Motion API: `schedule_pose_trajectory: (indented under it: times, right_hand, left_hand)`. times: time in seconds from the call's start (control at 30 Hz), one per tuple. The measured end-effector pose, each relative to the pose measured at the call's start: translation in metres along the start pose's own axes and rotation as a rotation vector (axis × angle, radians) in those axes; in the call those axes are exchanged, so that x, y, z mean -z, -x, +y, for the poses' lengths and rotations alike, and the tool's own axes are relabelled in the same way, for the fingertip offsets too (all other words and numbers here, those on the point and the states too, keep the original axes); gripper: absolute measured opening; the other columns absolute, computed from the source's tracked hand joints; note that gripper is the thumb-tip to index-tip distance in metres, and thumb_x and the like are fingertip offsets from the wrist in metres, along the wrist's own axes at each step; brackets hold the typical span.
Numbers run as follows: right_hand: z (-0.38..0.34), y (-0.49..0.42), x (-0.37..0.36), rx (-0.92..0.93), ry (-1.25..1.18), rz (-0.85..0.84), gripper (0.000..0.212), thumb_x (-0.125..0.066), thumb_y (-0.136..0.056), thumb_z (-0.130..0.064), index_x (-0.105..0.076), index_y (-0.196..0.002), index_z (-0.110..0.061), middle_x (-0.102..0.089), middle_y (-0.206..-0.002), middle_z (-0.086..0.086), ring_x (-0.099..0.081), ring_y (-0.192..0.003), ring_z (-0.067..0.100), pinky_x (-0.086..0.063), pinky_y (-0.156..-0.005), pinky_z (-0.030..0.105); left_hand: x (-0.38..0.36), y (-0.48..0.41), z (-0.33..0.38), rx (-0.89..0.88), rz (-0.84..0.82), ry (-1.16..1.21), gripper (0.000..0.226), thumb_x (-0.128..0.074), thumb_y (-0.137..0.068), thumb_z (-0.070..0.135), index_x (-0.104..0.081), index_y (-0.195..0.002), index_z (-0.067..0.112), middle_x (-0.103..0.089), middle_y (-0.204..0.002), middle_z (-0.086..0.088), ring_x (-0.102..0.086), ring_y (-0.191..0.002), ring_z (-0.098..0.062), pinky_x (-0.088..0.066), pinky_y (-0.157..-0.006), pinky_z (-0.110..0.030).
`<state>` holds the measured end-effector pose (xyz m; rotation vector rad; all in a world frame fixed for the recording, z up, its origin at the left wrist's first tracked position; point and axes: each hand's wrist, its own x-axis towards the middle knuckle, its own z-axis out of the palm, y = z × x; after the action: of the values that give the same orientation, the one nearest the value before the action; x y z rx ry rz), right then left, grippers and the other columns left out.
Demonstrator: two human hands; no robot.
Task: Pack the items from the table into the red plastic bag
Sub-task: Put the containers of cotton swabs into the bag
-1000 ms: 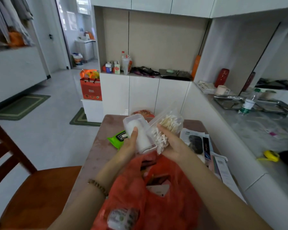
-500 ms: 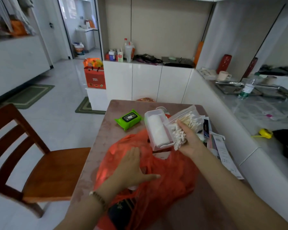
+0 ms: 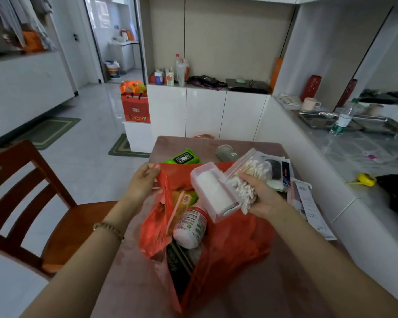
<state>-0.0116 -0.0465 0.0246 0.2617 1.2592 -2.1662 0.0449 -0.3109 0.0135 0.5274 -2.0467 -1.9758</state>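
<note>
Brownish-pink rectangular table (image 3: pixel 133 271), seen from above, with a brown wooden chair (image 3: pixel 32 203) drawn up at its left side. Lying across the table's middle, a crumpled red plastic bag (image 3: pixel 234 244), mouth pulled open toward the far edge. Inside the open bag, a white plastic bottle with a green and red label (image 3: pixel 190 226), lying on its side over a dark flat packet (image 3: pixel 179 269) and a yellow packet (image 3: pixel 182 203). On the right edge of the table, a loose spread of printed papers (image 3: pixel 308 207). Held over the bag's mouth, a clear plastic box with a white roll inside (image 3: pixel 213 191), and touching it on the right, a clear zip pouch of cotton swabs (image 3: pixel 248 177). Behind the bag, a bright green wipes packet (image 3: pixel 183 157) and a grey-green cylinder (image 3: pixel 225 152). Left hand (image 3: pixel 143 180), fingers pinched closed on the bag's rim, lifting it. Right hand (image 3: pixel 262 198), fingers curled around both box and pouch together.
</note>
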Motion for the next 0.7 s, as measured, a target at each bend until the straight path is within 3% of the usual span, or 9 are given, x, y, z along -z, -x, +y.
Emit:
schedule_pose_trajectory:
  times: [0.1,0.2,0.27,0.37,0.43,0.53,0.6,0.7]
  right_hand:
    - [0.022,-0.017,-0.019,-0.082,0.027,0.028,0.019,-0.065,-0.083,-0.014,-0.068,-0.097,-0.001,-0.072,-0.098,0.017,-0.07,-0.085,0.025,-0.055,-0.086,0.041]
    - [0.04,-0.045,-0.04,-0.074,-0.053,0.074,0.016,-0.057,-0.091,-0.015,-0.063,-0.089,-0.001,-0.074,-0.072,0.013,-0.072,-0.062,0.021,-0.058,-0.067,0.035]
    - [0.045,-0.06,-0.051,-0.016,-0.12,0.097,0.02,-0.051,-0.095,-0.018,-0.061,-0.095,0.0,-0.073,-0.069,0.012,-0.071,-0.059,0.021,-0.059,-0.063,0.031]
    - [0.048,-0.076,-0.053,0.102,-0.129,0.206,0.034,-0.053,-0.094,-0.017,-0.052,-0.123,0.002,-0.067,-0.099,0.015,-0.064,-0.077,0.023,-0.053,-0.077,0.037]
    - [0.048,-0.077,-0.045,0.163,-0.104,0.28,0.041,-0.058,-0.091,-0.013,-0.05,-0.128,0.003,-0.062,-0.117,0.019,-0.064,-0.089,0.029,-0.052,-0.083,0.043]
    - [0.041,-0.066,-0.035,0.267,0.014,0.356,0.045,-0.064,-0.086,-0.01,-0.05,-0.129,-0.008,-0.062,-0.125,0.018,-0.063,-0.106,0.033,-0.053,-0.087,0.048]
    - [0.034,-0.047,-0.035,0.301,0.115,0.318,0.049,-0.065,-0.085,-0.013,-0.049,-0.131,-0.019,-0.065,-0.121,0.01,-0.065,-0.102,0.029,-0.054,-0.082,0.045]
    - [0.032,-0.023,-0.045,0.255,0.275,0.092,0.04,-0.067,-0.084,-0.014,-0.058,-0.123,-0.018,-0.071,-0.107,0.007,-0.069,-0.09,0.022,-0.056,-0.074,0.036]
  left_hand:
    - [0.01,-0.008,0.005,0.052,-0.008,0.031,0.023,-0.045,-0.099,0.026,-0.047,-0.076,0.022,-0.054,-0.07,-0.001,-0.052,-0.059,-0.015,-0.043,-0.053,-0.022]
    - [0.014,-0.01,0.009,0.034,-0.028,0.09,0.021,-0.044,-0.099,0.026,-0.047,-0.078,0.022,-0.053,-0.073,-0.002,-0.05,-0.062,-0.015,-0.042,-0.059,-0.026]
    - [0.014,-0.007,0.01,0.016,-0.052,0.102,0.021,-0.043,-0.099,0.026,-0.047,-0.079,0.022,-0.054,-0.07,-0.001,-0.052,-0.061,-0.014,-0.046,-0.054,-0.021]
    - [0.015,-0.002,0.007,0.003,-0.071,0.129,0.019,-0.043,-0.099,0.029,-0.05,-0.083,0.021,-0.06,-0.065,0.001,-0.058,-0.057,-0.01,-0.05,-0.049,-0.016]
    - [0.018,-0.002,0.004,-0.007,-0.073,0.15,0.019,-0.043,-0.099,0.03,-0.051,-0.084,0.021,-0.062,-0.062,0.004,-0.06,-0.054,-0.008,-0.051,-0.05,-0.017]
    - [0.02,-0.006,0.002,-0.02,-0.046,0.158,0.018,-0.044,-0.099,0.028,-0.051,-0.084,0.02,-0.058,-0.055,0.007,-0.055,-0.045,-0.003,-0.047,-0.045,-0.014]
    - [0.02,-0.009,0.002,-0.019,-0.026,0.153,0.018,-0.045,-0.099,0.027,-0.051,-0.083,0.02,-0.056,-0.051,0.008,-0.051,-0.042,-0.002,-0.044,-0.042,-0.014]
    - [0.019,-0.012,0.003,-0.013,-0.025,0.163,0.019,-0.045,-0.098,0.027,-0.052,-0.082,0.021,-0.056,-0.05,0.009,-0.05,-0.04,-0.001,-0.043,-0.039,-0.014]
